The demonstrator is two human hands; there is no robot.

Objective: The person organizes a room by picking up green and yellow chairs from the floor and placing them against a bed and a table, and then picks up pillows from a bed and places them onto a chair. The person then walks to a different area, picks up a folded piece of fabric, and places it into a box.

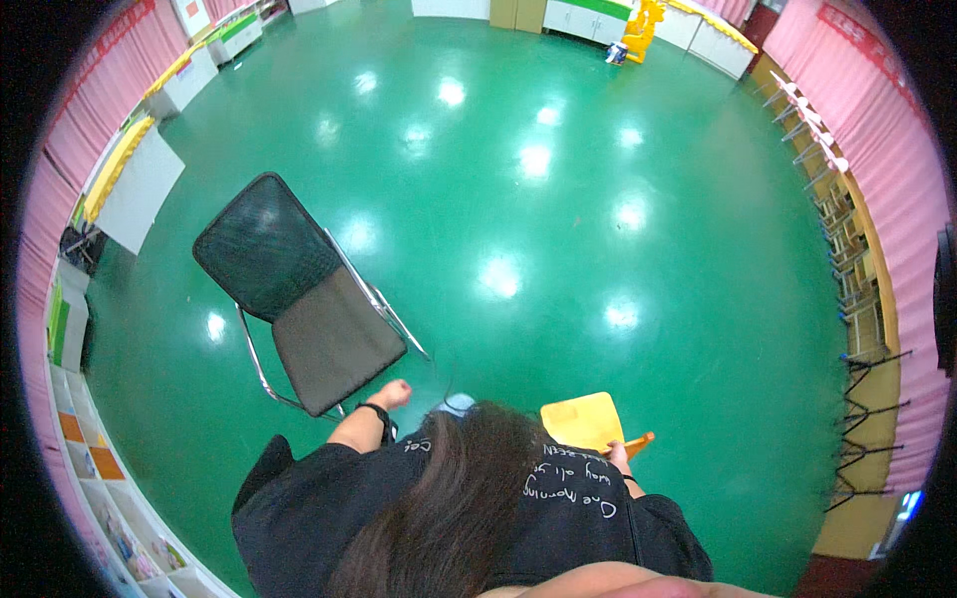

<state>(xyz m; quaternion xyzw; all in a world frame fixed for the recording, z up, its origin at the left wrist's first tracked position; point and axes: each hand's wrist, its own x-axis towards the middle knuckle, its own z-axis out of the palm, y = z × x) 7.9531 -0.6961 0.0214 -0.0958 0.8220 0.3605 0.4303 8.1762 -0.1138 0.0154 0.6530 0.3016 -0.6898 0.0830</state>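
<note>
My left hand (397,394) is out in front of my body, its fingers curled closed, and nothing shows in them. A dark band sits on that wrist. My right hand (619,458) is closed round the orange bar of what looks like a small yellow chair (581,421), low at my right side. Only its yellow, round-cornered panel and the orange bar show; my black top hides the rest. Just beyond my left hand stands a black mesh-backed chair (337,339) with metal arms. Long dark hair hangs over my front, and a light blue patch (457,404) peeks out beside it.
Glossy green floor (518,229) surrounds me. White cabinets and shelves (110,468) line the left wall, with a slanted white board (145,184) nearby. Stacked small wooden chairs (852,264) and black folded stands (865,429) line the right. A yellow cut-out figure (643,30) stands at the back.
</note>
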